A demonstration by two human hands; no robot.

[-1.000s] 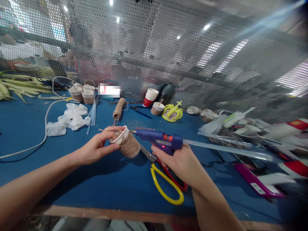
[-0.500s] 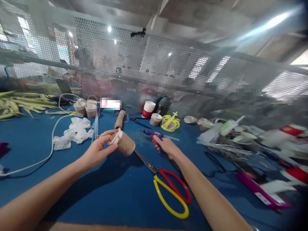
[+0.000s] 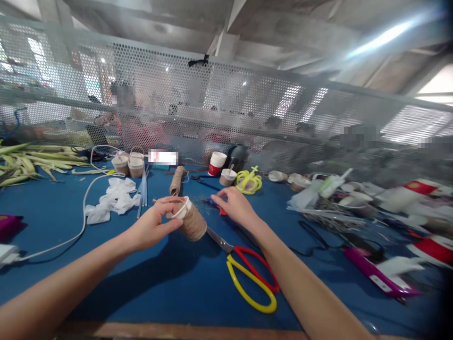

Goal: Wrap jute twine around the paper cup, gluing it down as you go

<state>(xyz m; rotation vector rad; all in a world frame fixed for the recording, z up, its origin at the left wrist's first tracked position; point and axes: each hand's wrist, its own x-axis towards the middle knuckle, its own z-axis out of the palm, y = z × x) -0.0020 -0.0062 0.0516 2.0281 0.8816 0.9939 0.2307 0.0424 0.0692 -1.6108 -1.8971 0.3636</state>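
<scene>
My left hand [image 3: 154,224] grips a paper cup wrapped in brown twine [image 3: 194,222] by its white rim, thumb and fingers pinching it. The cup is tilted on its side, with a twine loop at its mouth. My right hand [image 3: 233,205] is above a dark blue glue gun with a red trigger [image 3: 222,211], mostly covered by the hand. The visible fingers are apart and hold nothing. Scissors with red and yellow handles [image 3: 253,278] lie between my arms, their blade tips behind the cup. A twine spool [image 3: 177,180] rests beyond the left hand.
Crumpled white tissue [image 3: 115,198] and clear glue sticks [image 3: 143,191] lie left. Two wrapped cups [image 3: 136,166] stand behind them, beside a white cable [image 3: 84,208]. A yellow crown-shaped piece [image 3: 248,180] is at the back. Clutter and a purple tool [image 3: 380,274] occupy the right.
My right hand has let go of the glue gun, which now lies on the table beneath it. The wrapped cup in my left hand has shifted slightly right and nearer to me.
</scene>
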